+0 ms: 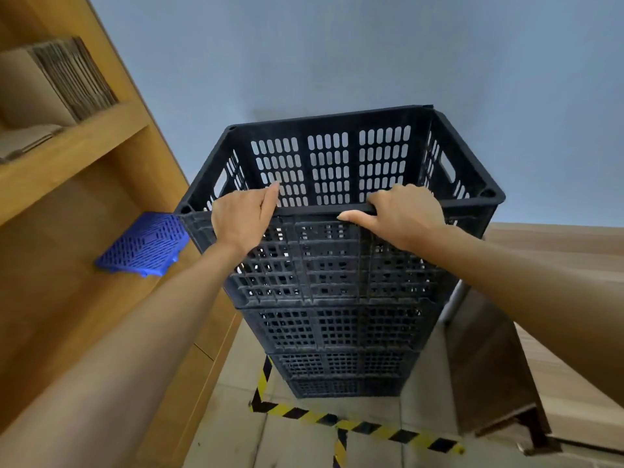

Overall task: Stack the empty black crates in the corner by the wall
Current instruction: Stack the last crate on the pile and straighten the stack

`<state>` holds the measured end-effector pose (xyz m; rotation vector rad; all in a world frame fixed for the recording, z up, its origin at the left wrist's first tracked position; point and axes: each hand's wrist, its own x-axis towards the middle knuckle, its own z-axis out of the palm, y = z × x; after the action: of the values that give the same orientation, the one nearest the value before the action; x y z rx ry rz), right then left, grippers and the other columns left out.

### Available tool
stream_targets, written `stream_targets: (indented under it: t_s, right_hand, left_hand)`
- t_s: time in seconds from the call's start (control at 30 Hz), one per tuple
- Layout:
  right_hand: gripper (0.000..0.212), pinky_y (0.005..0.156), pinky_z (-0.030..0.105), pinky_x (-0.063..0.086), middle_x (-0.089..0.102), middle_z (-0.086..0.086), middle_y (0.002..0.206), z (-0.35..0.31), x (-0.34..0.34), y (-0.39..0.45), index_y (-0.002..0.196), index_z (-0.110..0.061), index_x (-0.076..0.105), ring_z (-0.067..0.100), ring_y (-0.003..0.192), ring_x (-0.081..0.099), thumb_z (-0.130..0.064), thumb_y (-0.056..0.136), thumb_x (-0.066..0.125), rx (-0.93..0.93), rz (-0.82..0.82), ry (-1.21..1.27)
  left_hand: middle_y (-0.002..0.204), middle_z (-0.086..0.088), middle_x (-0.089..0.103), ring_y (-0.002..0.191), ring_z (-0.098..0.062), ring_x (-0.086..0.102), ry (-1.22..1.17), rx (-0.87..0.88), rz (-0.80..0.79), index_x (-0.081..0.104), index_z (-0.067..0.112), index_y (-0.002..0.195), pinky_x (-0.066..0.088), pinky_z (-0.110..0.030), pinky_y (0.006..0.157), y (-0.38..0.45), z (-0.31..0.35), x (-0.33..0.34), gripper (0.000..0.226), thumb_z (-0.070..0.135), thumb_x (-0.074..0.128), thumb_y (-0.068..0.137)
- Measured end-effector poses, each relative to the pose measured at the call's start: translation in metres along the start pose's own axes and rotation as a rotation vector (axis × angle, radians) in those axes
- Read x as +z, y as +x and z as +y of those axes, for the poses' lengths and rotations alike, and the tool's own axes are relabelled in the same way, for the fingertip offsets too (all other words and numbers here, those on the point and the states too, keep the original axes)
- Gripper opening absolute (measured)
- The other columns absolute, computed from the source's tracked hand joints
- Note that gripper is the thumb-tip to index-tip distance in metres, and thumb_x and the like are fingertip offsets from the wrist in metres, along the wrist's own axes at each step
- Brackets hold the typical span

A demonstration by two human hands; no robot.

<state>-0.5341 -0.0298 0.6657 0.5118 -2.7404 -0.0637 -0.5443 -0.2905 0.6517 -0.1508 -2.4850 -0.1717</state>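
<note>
A tall stack of black perforated crates (337,332) stands against the blue-grey wall (337,55). The top black crate (331,163) is empty and sits on the stack. My left hand (243,221) grips its near rim, with the fingers curled over the edge. My right hand (401,214) grips the same rim further right, thumb pointing left along the outer face. The stack's lowest crate stands on the tiled floor behind yellow-black tape (354,423).
A wooden shelf unit (84,146) rises on the left, holding flattened cardboard (67,79) and a blue plastic grid piece (145,244). Large cardboard boxes (557,315) crowd the right side. Pale floor tiles (229,417) show between shelf and stack.
</note>
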Motion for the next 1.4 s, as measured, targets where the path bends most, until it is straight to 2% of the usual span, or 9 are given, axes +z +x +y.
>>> stream_targets:
  t_s: [0.23, 0.33, 0.4, 0.6, 0.77, 0.9, 1.0, 1.13, 1.4]
  right_hand:
    - [0.08, 0.048, 0.027, 0.046, 0.054, -0.003, 0.055, -0.02, 0.006, 0.022, 0.081, -0.02, 0.063, 0.015, 0.049, 0.054, -0.086, 0.078, 0.018, -0.007, -0.004, -0.025]
    - [0.075, 0.049, 0.026, 0.043, 0.055, -0.004, 0.058, -0.021, 0.004, 0.028, 0.092, -0.021, 0.066, 0.014, 0.052, 0.055, -0.084, 0.079, 0.028, -0.033, -0.037, -0.031]
    - [0.072, 0.047, 0.025, 0.04, 0.054, -0.004, 0.056, -0.02, 0.003, 0.032, 0.095, -0.02, 0.066, 0.012, 0.05, 0.053, -0.083, 0.078, 0.034, -0.039, -0.062, -0.027]
    - [0.078, 0.052, 0.031, 0.055, 0.057, -0.003, 0.052, -0.008, 0.006, 0.053, 0.081, -0.017, 0.066, 0.013, 0.047, 0.057, -0.087, 0.073, 0.03, -0.055, -0.051, -0.038]
    - [0.081, 0.048, 0.026, 0.044, 0.056, -0.003, 0.054, 0.013, 0.012, 0.072, 0.084, -0.02, 0.069, 0.012, 0.049, 0.054, -0.089, 0.072, 0.027, -0.086, -0.04, -0.047]
    - [0.075, 0.054, 0.03, 0.051, 0.048, -0.007, 0.053, 0.03, 0.014, 0.08, 0.088, -0.022, 0.069, 0.004, 0.047, 0.041, -0.086, 0.075, 0.033, -0.109, -0.038, -0.022]
    - [0.075, 0.051, 0.028, 0.049, 0.047, -0.009, 0.049, 0.044, 0.015, 0.087, 0.088, -0.022, 0.07, 0.005, 0.045, 0.043, -0.086, 0.076, 0.033, -0.139, -0.032, -0.024]
    - [0.08, 0.041, 0.022, 0.039, 0.05, -0.008, 0.047, 0.059, 0.018, 0.088, 0.077, -0.024, 0.068, 0.007, 0.043, 0.05, -0.089, 0.073, 0.022, -0.198, -0.002, -0.053]
    - [0.078, 0.042, 0.021, 0.032, 0.047, -0.009, 0.046, 0.06, 0.021, 0.085, 0.072, -0.023, 0.065, 0.007, 0.043, 0.049, -0.089, 0.073, 0.023, -0.176, 0.011, -0.064]
  left_hand:
    - [0.041, 0.006, 0.027, 0.038, -0.012, 0.027, 0.001, 0.058, -0.015, 0.027, 0.021, 0.045, 0.02, -0.026, 0.045, 0.018, -0.033, 0.01, 0.059, 0.044, 0.018, 0.099]
    - [0.042, 0.006, 0.026, 0.039, -0.014, 0.027, 0.021, 0.067, -0.018, 0.026, 0.021, 0.046, 0.019, -0.027, 0.045, 0.021, -0.038, 0.012, 0.057, 0.043, 0.018, 0.098]
    - [0.042, 0.004, 0.027, 0.04, -0.016, 0.029, 0.025, 0.05, -0.012, 0.028, 0.02, 0.047, 0.021, -0.028, 0.045, 0.024, -0.039, 0.016, 0.058, 0.041, 0.02, 0.1]
    - [0.043, -0.003, 0.038, 0.043, -0.022, 0.038, 0.022, -0.031, -0.022, 0.04, 0.013, 0.047, 0.038, -0.034, 0.053, 0.039, -0.033, 0.028, 0.062, 0.035, 0.027, 0.103]
    - [0.043, -0.004, 0.04, 0.042, -0.022, 0.038, 0.031, -0.034, -0.032, 0.04, 0.012, 0.046, 0.036, -0.032, 0.052, 0.052, -0.023, 0.034, 0.064, 0.035, 0.025, 0.104]
    - [0.04, 0.0, 0.034, 0.039, -0.019, 0.033, 0.055, -0.024, -0.042, 0.035, 0.015, 0.044, 0.032, -0.029, 0.046, 0.058, -0.012, 0.036, 0.063, 0.034, 0.025, 0.104]
    - [0.039, 0.002, 0.03, 0.037, -0.018, 0.03, 0.05, -0.035, -0.057, 0.033, 0.015, 0.043, 0.032, -0.029, 0.05, 0.062, 0.001, 0.034, 0.063, 0.032, 0.027, 0.103]
    - [0.037, 0.007, 0.021, 0.035, -0.01, 0.019, 0.096, -0.057, -0.046, 0.025, 0.018, 0.041, 0.011, -0.025, 0.045, 0.06, 0.017, 0.031, 0.062, 0.036, 0.028, 0.101]
    - [0.037, 0.008, 0.024, 0.036, -0.015, 0.031, 0.101, -0.048, -0.028, 0.025, 0.019, 0.041, 0.01, -0.023, 0.042, 0.059, 0.015, 0.034, 0.061, 0.037, 0.025, 0.1]
